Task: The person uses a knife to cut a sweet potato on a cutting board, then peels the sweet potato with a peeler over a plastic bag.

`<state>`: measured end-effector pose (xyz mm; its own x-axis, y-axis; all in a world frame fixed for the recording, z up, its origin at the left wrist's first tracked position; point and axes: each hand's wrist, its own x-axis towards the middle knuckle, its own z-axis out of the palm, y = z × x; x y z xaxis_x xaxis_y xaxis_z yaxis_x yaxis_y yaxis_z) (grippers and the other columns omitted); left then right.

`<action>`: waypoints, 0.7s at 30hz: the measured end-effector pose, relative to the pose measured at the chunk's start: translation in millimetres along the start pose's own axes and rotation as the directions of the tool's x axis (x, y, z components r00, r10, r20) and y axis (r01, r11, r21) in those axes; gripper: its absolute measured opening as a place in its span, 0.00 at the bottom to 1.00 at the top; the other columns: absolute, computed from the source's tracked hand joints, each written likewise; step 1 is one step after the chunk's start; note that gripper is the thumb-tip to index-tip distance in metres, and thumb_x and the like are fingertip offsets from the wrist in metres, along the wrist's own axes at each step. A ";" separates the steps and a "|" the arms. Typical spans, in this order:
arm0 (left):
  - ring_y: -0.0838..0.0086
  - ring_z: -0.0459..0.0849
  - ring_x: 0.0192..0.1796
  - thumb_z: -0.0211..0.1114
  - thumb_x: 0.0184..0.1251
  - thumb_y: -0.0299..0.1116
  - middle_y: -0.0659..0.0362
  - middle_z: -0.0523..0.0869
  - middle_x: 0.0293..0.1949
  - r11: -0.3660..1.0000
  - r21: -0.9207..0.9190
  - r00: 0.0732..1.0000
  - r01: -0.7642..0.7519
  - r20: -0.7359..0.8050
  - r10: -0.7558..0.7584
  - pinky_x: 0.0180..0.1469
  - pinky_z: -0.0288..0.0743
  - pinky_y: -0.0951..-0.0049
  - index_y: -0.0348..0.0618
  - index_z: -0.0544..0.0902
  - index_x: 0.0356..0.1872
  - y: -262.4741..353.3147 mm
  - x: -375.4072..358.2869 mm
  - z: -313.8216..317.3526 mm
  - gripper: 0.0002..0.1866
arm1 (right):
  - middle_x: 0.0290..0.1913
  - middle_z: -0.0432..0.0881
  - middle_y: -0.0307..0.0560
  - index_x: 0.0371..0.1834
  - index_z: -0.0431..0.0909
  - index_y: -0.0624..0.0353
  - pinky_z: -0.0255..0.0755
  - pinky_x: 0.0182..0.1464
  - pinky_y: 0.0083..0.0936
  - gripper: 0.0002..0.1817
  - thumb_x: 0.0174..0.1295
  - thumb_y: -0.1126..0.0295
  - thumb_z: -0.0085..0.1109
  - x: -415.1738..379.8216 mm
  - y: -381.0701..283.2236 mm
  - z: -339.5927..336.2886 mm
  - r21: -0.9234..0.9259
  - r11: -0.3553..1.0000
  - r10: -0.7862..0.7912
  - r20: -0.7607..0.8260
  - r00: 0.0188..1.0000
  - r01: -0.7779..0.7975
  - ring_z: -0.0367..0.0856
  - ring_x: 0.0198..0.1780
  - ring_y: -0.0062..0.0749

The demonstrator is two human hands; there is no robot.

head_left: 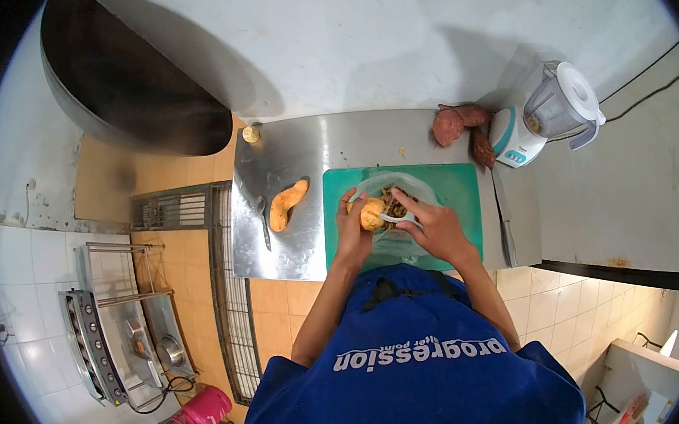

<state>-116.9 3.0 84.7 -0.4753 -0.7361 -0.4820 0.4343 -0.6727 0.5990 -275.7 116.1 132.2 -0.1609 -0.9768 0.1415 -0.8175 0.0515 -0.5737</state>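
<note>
My left hand [353,227] is closed round a peeled yellow-orange piece [372,214], which looks like sweet potato. In my right hand [437,229] is a white-handled peeler [401,219], its head against the right side of that piece. Both hands are over a clear plastic bag [422,192] holding dark peelings [394,200], on a green cutting board [468,214]. Left of the board, a peeled orange sweet potato [287,205] lies on the steel table [303,155], with a spoon [264,222] beside it.
Unpeeled reddish sweet potatoes [448,126] sit at the table's back right, by a blender [520,135]. A knife [504,215] lies right of the board. A small round item [250,134] stands at the back left corner. A stove [95,347] and pink gas cylinder [203,412] are lower left.
</note>
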 end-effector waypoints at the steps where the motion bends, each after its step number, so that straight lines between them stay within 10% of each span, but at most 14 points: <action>1: 0.65 0.84 0.55 0.66 0.73 0.32 0.51 0.79 0.54 0.999 -0.034 1.000 -0.018 -0.007 0.018 0.52 0.84 0.62 0.44 0.63 0.68 1.6 0.8 -1.2 0.28 | 0.41 0.88 0.55 0.79 0.65 0.33 0.80 0.38 0.43 0.35 0.68 0.46 0.60 -2.3 2.2 1.3 0.002 1.000 0.001 -0.001 1.000 -0.001 0.87 0.37 0.53; 17: 0.66 0.84 0.49 0.63 0.72 0.29 0.54 0.82 0.47 0.983 -0.077 0.983 -0.168 -0.093 0.160 0.52 0.81 0.66 0.45 0.63 0.66 1.8 20.5 5.6 0.26 | 0.35 0.87 0.54 0.77 0.67 0.28 0.78 0.40 0.48 0.30 0.72 0.50 0.56 -0.6 -11.8 11.7 0.032 0.997 0.062 0.098 0.993 -0.065 0.86 0.35 0.53; 21: 0.67 0.83 0.47 0.62 0.73 0.32 0.57 0.81 0.43 0.954 -0.297 0.998 -0.050 0.015 0.057 0.54 0.81 0.62 0.45 0.70 0.53 4.5 43.2 -19.8 0.13 | 0.37 0.88 0.55 0.77 0.68 0.28 0.78 0.43 0.50 0.29 0.72 0.52 0.56 -5.1 -1.1 13.6 -0.069 0.991 0.126 0.205 0.971 -0.114 0.86 0.37 0.54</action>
<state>-120.4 -33.3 53.9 -0.4611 -0.7719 -0.4376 0.6652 -0.6271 0.4053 -266.4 118.2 121.1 -0.1457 -0.9842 -0.1007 -0.8300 0.1770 -0.5290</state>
